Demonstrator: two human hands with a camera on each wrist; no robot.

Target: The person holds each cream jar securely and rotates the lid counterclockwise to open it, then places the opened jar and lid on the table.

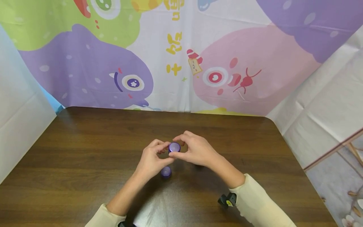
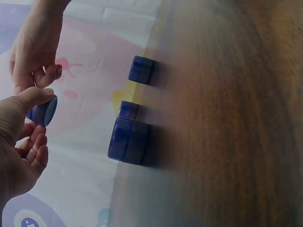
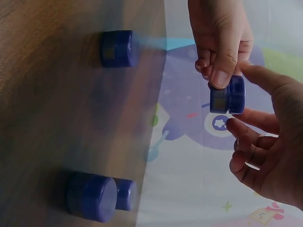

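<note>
Both hands meet at a small purple-blue jar [image 3: 218, 102] with a round lid [image 1: 174, 147], held above the table. My left hand [image 1: 151, 159] grips the jar's body between thumb and fingers. From the other side, my right hand [image 1: 197, 151] has its thumb and index finger on opposite sides of the lid, the other fingers loosely bent. In the right wrist view a narrow groove shows between lid and body. Below the hands, another purple jar [image 1: 165, 172] stands on the table.
Seen from the left wrist, a large blue jar [image 2: 129, 142] stands close to a smaller one [image 2: 128, 109], with a third jar [image 2: 141, 70] apart from them. The brown wooden table [image 1: 85, 151] reaches back to a cartoon-printed cloth [image 1: 181, 94]. White sheets hang at both sides.
</note>
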